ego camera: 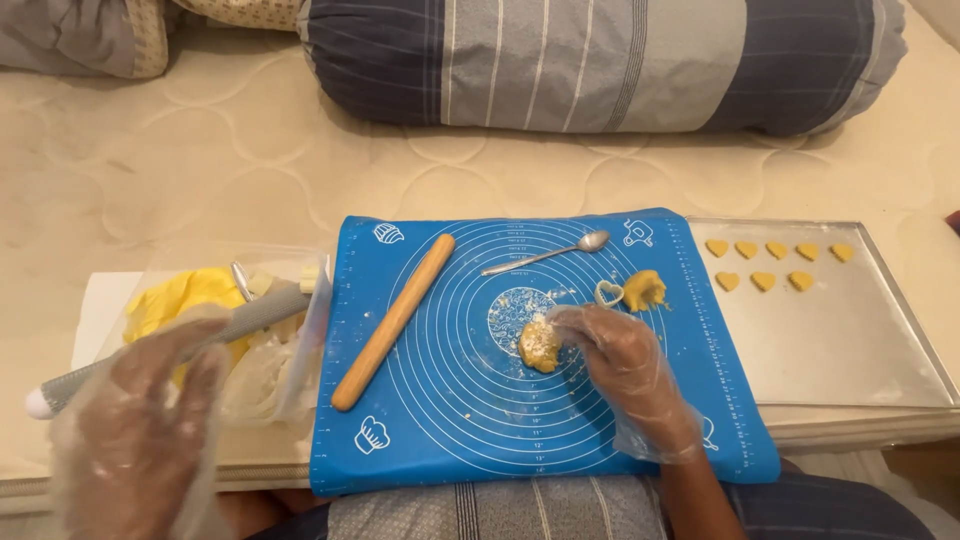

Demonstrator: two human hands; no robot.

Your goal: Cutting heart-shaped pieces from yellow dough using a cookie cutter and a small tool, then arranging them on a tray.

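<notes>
My right hand, in a clear plastic glove, presses its fingertips on a small lump of yellow dough in the middle of a blue baking mat. A second dough lump lies just beyond, beside a small heart-shaped cutter. My left hand, also gloved, hovers open at the lower left, holding nothing, over a grey-handled tool. A wooden rolling pin lies diagonally on the mat's left side. A metal spoon rests near the mat's far edge.
A metal baking tray at the right holds several heart-shaped dough pieces in two rows. A clear plastic container with yellow material sits left of the mat. A striped bolster lies behind, on a quilted cream surface.
</notes>
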